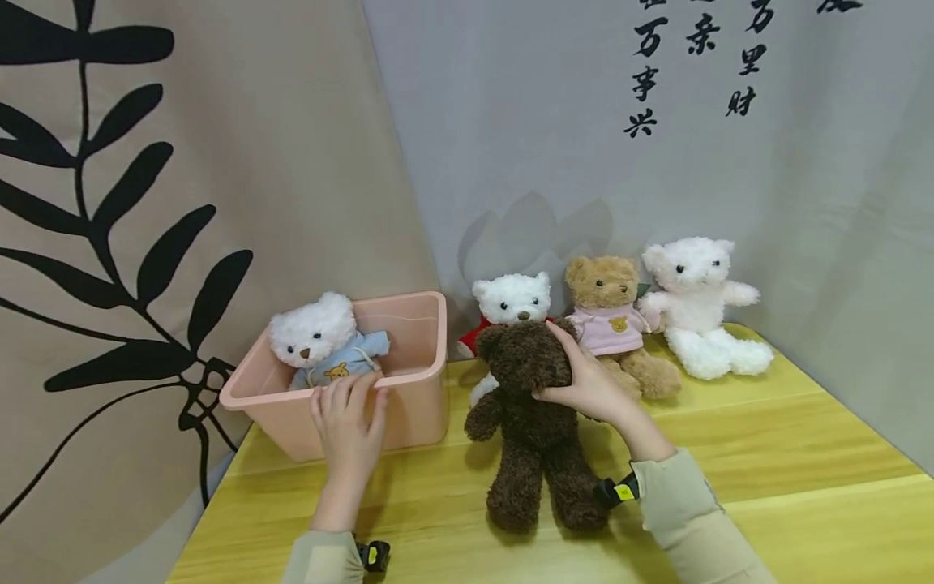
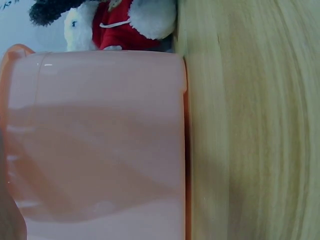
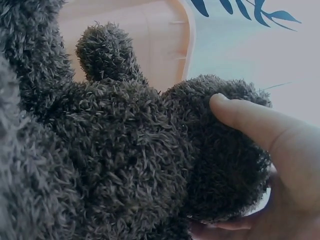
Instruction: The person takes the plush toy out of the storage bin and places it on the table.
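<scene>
My right hand [image 1: 594,385] grips the head of a dark brown teddy bear [image 1: 540,422], thumb on one side and fingers on the other. In the right wrist view the thumb [image 3: 240,112] presses into its fur. The bear is upright with its back towards me, its legs hanging down over the table. At the left, my left hand [image 1: 350,426] holds the near rim of a pink plastic bin [image 1: 416,414], fingertips hooked over the edge. A white teddy bear in a light blue hoodie [image 1: 317,332] sits inside the bin.
Along the back stand a white bear in red [image 1: 511,298], partly hidden by the brown one, a tan bear in a pink top [image 1: 609,324] and a plain white bear [image 1: 696,308]. The wooden table [image 1: 803,454] meets a printed curtain [image 1: 511,122] behind.
</scene>
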Tool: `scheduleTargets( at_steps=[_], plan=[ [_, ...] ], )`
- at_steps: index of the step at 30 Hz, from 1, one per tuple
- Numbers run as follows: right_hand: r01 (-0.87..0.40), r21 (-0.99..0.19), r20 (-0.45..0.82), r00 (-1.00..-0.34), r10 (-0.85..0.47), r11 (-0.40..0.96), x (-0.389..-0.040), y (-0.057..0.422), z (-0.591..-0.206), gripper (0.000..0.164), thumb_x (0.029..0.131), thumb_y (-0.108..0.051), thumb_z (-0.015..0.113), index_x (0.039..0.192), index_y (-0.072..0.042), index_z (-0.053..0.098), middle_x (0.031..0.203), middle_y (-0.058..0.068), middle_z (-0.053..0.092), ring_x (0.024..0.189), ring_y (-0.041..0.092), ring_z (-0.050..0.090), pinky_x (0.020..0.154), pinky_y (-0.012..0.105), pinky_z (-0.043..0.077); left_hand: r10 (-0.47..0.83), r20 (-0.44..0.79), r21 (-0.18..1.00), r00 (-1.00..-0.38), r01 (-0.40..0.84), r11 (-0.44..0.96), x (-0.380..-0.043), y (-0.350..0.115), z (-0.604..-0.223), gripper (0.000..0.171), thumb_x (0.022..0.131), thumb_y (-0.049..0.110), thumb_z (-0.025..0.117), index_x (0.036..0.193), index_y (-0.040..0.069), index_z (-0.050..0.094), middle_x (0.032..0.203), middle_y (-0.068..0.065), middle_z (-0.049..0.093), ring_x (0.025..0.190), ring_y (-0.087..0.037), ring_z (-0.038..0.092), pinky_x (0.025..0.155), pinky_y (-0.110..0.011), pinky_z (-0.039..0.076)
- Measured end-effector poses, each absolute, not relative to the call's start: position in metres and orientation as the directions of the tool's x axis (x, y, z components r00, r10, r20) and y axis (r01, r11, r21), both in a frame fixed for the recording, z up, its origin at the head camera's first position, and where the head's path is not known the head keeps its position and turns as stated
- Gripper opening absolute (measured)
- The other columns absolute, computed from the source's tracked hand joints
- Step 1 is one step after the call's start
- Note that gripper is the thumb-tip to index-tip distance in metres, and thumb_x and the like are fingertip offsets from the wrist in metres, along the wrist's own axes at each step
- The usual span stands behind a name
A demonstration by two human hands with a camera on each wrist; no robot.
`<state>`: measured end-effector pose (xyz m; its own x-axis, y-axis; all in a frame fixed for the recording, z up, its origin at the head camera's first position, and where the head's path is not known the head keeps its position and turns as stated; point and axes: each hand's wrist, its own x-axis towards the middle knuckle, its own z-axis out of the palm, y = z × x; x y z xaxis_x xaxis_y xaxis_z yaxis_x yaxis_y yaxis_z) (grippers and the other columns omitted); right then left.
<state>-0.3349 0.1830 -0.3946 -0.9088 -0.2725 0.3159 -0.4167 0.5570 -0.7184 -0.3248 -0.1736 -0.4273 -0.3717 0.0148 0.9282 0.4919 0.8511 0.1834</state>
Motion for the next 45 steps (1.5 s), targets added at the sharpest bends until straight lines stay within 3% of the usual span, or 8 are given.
scheduleTargets(
  at_steps=[13,21,26,38,45],
  plan=[
    [-0.397,-0.684,0.275,-0.918,-0.288,0.612,-0.329,0.183,-0.391,0.104,0.080,-0.041,0.077,0.156,-0.034,0.006,0.154,0.031,0.015,0.130,0.057,0.031,0.093,0.070,0.035,0.019,0.929,0.178,-0.369,0.490,0.853,-0.325,-0.175,-0.427,0.025,0.093,0.028,0.059,0.107,0.009,0.067,0.104,-0.013,0.061,0.106,-0.036,0.050,0.106,-0.058,0.017],
    [-0.371,-0.623,0.251,-0.929,-0.274,0.688,-0.321,0.183,-0.380,0.098,0.081,-0.043,0.075,0.156,-0.030,0.013,0.150,0.036,0.021,0.102,0.053,0.057,0.070,0.057,0.050,0.019,0.928,0.181,-0.371,0.497,0.849,-0.325,-0.175,-0.426,0.026,0.094,0.029,0.058,0.109,0.011,0.067,0.105,-0.012,0.061,0.107,-0.035,0.050,0.107,-0.057,0.016],
    [-0.357,-0.625,0.245,-0.934,-0.260,0.694,-0.318,0.184,-0.376,0.096,0.081,-0.043,0.076,0.156,-0.032,0.017,0.149,0.033,0.023,0.097,0.046,0.061,0.069,0.053,0.051,0.022,0.927,0.179,-0.375,0.492,0.852,-0.324,-0.175,-0.425,0.025,0.093,0.028,0.058,0.108,0.009,0.066,0.104,-0.013,0.060,0.106,-0.036,0.050,0.107,-0.057,0.017],
    [-0.355,-0.611,0.240,-0.935,-0.262,0.707,-0.313,0.187,-0.372,0.094,0.082,-0.042,0.075,0.156,-0.026,0.019,0.148,0.033,0.024,0.106,0.049,0.056,0.078,0.061,0.048,0.041,0.897,0.185,-0.440,0.460,0.868,-0.321,-0.176,-0.427,0.027,0.096,0.031,0.055,0.111,0.011,0.065,0.107,-0.013,0.059,0.109,-0.035,0.049,0.108,-0.056,0.015],
    [-0.358,-0.613,0.253,-0.933,-0.254,0.704,-0.312,0.188,-0.369,0.094,0.081,-0.041,0.076,0.156,-0.025,0.020,0.147,0.034,0.026,0.104,0.049,0.057,0.078,0.062,0.048,0.033,0.913,0.180,-0.406,0.475,0.862,-0.323,-0.176,-0.427,0.026,0.095,0.030,0.057,0.109,0.010,0.065,0.106,-0.013,0.060,0.108,-0.036,0.049,0.107,-0.057,0.016]
  ],
)
